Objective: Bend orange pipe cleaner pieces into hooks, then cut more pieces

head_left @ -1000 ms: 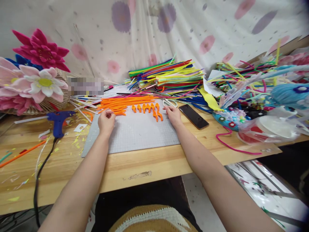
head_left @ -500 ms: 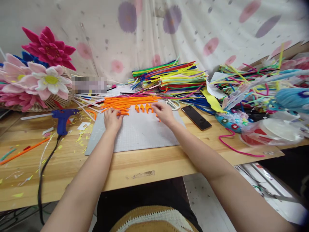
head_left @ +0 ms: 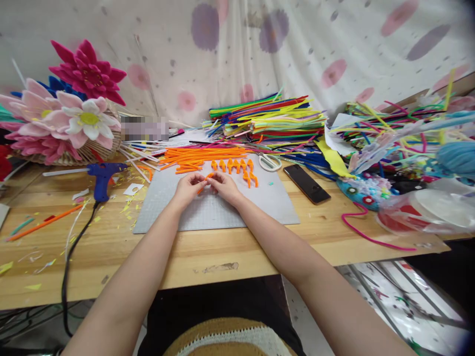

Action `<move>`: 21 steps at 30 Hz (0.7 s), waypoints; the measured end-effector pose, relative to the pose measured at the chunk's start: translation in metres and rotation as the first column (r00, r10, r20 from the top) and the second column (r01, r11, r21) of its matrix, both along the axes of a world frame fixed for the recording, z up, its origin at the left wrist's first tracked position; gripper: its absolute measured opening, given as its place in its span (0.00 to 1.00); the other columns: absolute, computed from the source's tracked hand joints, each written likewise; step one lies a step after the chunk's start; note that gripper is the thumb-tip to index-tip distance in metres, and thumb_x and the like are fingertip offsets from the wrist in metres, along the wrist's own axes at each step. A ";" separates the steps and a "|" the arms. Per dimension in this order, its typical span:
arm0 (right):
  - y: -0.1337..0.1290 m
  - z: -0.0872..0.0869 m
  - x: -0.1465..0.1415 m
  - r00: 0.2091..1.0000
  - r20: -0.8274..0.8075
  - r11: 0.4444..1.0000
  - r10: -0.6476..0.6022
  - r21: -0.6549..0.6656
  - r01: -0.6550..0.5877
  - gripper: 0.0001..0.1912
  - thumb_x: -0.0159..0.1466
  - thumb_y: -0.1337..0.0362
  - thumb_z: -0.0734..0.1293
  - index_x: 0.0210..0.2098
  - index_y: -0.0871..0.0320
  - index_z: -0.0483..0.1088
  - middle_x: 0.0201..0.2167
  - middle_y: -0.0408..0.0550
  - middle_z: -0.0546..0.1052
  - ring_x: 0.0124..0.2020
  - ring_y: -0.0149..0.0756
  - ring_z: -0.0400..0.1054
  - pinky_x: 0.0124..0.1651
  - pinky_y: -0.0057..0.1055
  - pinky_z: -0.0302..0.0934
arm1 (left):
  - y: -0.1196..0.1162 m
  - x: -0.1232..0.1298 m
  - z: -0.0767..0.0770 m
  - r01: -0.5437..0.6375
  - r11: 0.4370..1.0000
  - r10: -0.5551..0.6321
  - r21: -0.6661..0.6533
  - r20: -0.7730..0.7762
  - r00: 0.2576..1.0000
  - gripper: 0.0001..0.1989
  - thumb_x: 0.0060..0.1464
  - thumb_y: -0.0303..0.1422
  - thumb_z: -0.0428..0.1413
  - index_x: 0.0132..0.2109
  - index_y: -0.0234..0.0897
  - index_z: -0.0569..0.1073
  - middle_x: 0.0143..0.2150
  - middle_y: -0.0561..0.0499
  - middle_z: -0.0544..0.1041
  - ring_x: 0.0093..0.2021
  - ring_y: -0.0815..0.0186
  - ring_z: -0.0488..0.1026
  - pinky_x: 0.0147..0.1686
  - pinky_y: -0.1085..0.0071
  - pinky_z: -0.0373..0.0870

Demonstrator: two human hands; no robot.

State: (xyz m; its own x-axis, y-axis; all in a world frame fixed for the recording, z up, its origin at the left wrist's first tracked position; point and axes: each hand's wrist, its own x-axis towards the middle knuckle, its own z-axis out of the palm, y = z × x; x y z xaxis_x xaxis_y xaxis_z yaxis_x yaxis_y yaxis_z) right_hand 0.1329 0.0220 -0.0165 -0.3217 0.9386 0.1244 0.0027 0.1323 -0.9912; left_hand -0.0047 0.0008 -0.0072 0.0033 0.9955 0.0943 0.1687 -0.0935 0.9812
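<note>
Over the grey cutting mat (head_left: 208, 215), my left hand (head_left: 188, 189) and my right hand (head_left: 223, 187) meet with their fingertips together. Both pinch one short orange pipe cleaner (head_left: 210, 175), mostly hidden by the fingers. Just behind them lies a pile of straight orange pipe cleaners (head_left: 202, 154) at the mat's back edge. To the right of that pile, several small bent orange pieces (head_left: 236, 165) stand in a row, with two more (head_left: 250, 179) in front of the row's right part.
A blue glue gun (head_left: 102, 182) with a black cable lies left of the mat. On the right are scissors (head_left: 270, 162), a phone (head_left: 307, 184) and a plastic-wrapped roll (head_left: 426, 207). Fluffy flowers (head_left: 87, 118) stand back left, pipe cleaner bundles (head_left: 267, 118) at the back.
My right hand has moved left from the bent pieces to meet my left hand, which has come right and toward me with an orange piece. The view has shifted slightly.
</note>
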 end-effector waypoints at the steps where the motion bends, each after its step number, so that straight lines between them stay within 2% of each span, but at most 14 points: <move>1: 0.000 0.001 0.001 1.000 -0.027 1.000 0.008 -0.029 -0.009 0.07 0.55 0.61 0.63 0.29 0.58 0.62 0.22 0.38 0.66 0.20 0.23 0.59 0.21 0.22 0.55 | -0.001 0.000 0.002 0.020 1.000 -0.020 -0.023 -0.003 1.000 0.13 0.37 0.38 0.61 0.28 0.34 0.69 0.22 0.55 0.68 0.21 0.73 0.62 0.22 0.75 0.57; 5: -0.001 0.004 0.003 0.997 -0.077 0.995 -0.008 -0.096 0.000 0.08 0.54 0.61 0.64 0.28 0.58 0.60 0.20 0.36 0.65 0.19 0.22 0.59 0.19 0.20 0.54 | -0.002 -0.002 0.005 0.052 0.998 -0.051 -0.045 0.032 0.998 0.13 0.37 0.37 0.61 0.27 0.34 0.67 0.21 0.56 0.67 0.21 0.74 0.61 0.22 0.75 0.56; 11: -0.003 0.005 0.003 0.997 -0.066 0.993 -0.034 -0.114 0.026 0.06 0.54 0.63 0.64 0.27 0.58 0.60 0.21 0.37 0.67 0.19 0.22 0.60 0.19 0.19 0.55 | 0.001 -0.001 0.004 -0.159 0.987 0.158 -0.002 0.146 0.977 0.11 0.38 0.33 0.60 0.28 0.35 0.66 0.24 0.57 0.67 0.24 0.74 0.63 0.26 0.76 0.59; 15: -0.002 0.006 0.002 0.997 -0.064 0.991 -0.040 -0.127 0.031 0.05 0.56 0.64 0.62 0.28 0.58 0.60 0.21 0.37 0.67 0.18 0.22 0.60 0.19 0.19 0.54 | 0.003 -0.003 0.007 -0.189 0.982 0.188 -0.001 0.129 0.974 0.12 0.41 0.37 0.59 0.31 0.35 0.68 0.27 0.54 0.70 0.26 0.72 0.65 0.28 0.74 0.62; 17: -0.001 0.006 0.002 0.994 -0.055 0.986 -0.092 -0.145 0.083 0.04 0.57 0.65 0.61 0.28 0.57 0.59 0.20 0.36 0.66 0.18 0.22 0.59 0.18 0.19 0.54 | 0.004 -0.008 0.007 -0.218 0.975 0.216 0.033 0.046 0.975 0.12 0.45 0.40 0.55 0.32 0.36 0.68 0.29 0.52 0.71 0.27 0.71 0.66 0.30 0.73 0.63; 18: 0.000 0.005 0.002 0.992 -0.047 0.983 -0.117 -0.148 0.109 0.04 0.57 0.65 0.60 0.28 0.57 0.58 0.20 0.36 0.65 0.17 0.22 0.58 0.18 0.19 0.53 | 0.004 -0.011 0.006 -0.235 0.970 0.238 0.066 -0.042 0.970 0.11 0.46 0.39 0.54 0.33 0.36 0.69 0.30 0.52 0.72 0.27 0.70 0.67 0.31 0.72 0.63; 19: 0.000 0.005 0.003 0.990 -0.040 0.981 -0.134 -0.146 0.126 0.04 0.57 0.66 0.60 0.28 0.57 0.58 0.19 0.36 0.64 0.17 0.22 0.58 0.18 0.19 0.53 | 0.004 -0.013 0.005 -0.241 0.964 0.256 0.109 -0.159 0.953 0.10 0.47 0.39 0.54 0.33 0.36 0.69 0.31 0.51 0.72 0.28 0.70 0.67 0.32 0.71 0.64; 21: 0.000 0.004 0.003 0.991 -0.022 0.984 -0.134 -0.125 0.130 0.04 0.58 0.66 0.60 0.28 0.57 0.58 0.19 0.35 0.64 0.17 0.22 0.58 0.18 0.19 0.54 | 0.004 -0.017 0.002 -0.200 0.961 0.263 0.192 -0.409 0.874 0.08 0.45 0.36 0.55 0.34 0.37 0.71 0.34 0.50 0.73 0.30 0.67 0.67 0.35 0.69 0.64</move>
State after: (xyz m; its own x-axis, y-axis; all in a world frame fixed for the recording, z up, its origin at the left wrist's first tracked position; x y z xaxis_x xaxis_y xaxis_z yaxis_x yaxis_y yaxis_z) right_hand 0.1363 0.0222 -0.0121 -0.1917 0.9814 0.0128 -0.0183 0.0095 -0.9998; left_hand -0.0214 0.0048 -0.0049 -0.1542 0.9493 0.2740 0.6011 -0.1300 0.7885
